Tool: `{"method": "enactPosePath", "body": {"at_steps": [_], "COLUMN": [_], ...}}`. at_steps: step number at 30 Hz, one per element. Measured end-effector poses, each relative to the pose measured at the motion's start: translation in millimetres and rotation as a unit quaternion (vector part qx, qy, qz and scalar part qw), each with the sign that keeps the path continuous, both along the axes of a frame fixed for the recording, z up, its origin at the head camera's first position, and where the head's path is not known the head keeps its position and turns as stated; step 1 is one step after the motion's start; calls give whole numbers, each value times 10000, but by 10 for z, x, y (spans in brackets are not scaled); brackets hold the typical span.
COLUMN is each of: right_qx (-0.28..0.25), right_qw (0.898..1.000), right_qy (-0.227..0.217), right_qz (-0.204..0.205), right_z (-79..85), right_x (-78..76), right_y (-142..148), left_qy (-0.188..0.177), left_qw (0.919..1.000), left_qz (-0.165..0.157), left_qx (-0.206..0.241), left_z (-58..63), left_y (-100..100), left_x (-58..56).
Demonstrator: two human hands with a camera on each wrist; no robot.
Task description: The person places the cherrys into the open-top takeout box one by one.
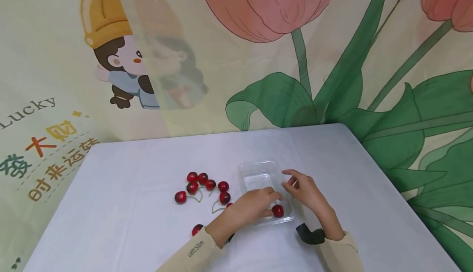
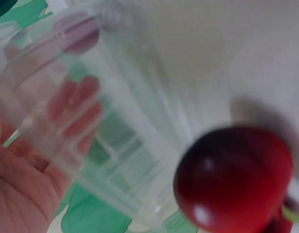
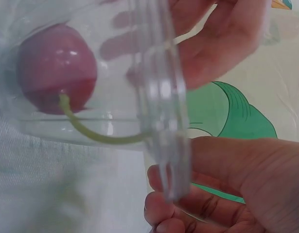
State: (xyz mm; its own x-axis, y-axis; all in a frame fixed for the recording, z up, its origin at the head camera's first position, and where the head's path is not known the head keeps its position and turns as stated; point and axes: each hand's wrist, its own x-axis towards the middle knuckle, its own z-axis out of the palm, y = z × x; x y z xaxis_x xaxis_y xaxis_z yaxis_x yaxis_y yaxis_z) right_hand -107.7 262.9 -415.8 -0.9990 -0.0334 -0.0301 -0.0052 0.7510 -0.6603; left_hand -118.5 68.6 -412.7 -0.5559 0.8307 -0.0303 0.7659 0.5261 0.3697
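Nothing's gripped now by left hand (image 1: 252,205) or right hand (image 1: 306,190), fingers loose; cherry (image 1: 278,211) in box (image 1: 260,177) should be gently settled, stem (image 3: 101,138) tucked.

Worn on the head, one camera faces forward and down over the surface (image 1: 129,214) to the printed backdrop (image 1: 207,58); the two wrist cameras look from very near, tilted, sharing the clear container (image 1: 258,179) with the head view.

Here's glossy clear plastic on the box (image 1: 257,179), smooth shine on the cherries (image 1: 180,197), a matt, cloth-covered desk (image 1: 125,190), and matt fabric sleeves (image 1: 190,255) at its near edge!
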Motion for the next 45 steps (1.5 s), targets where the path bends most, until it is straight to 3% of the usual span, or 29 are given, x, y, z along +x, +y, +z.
{"method": "enactPosePath", "body": {"at_steps": [15,20,23,33,45], "right_qx": [13,16,23,45,-30], "right_qw": [9998,9999,9999,9999,9999], "right_qy": [-175,-131,-126,-113,-118], "right_qz": [-82,-35,-8,-3,70], "right_z": [-1,-9,-23,-14,9], "right_x": [1,-14,-16,-5,-1], "right_y": [-15,-13,-12,-4,1], "left_qy": [708,619,517,768,682], "left_qw": [9970,9966,9962,9912,9867], "left_qz": [162,398,596,973,1457], "left_qx": [281,361,376,470,220], "left_z": [177,196,169,27,-29], "left_y": [-432,-685,-859,-1337,-1618], "left_x": [99,162,195,280,398]}}
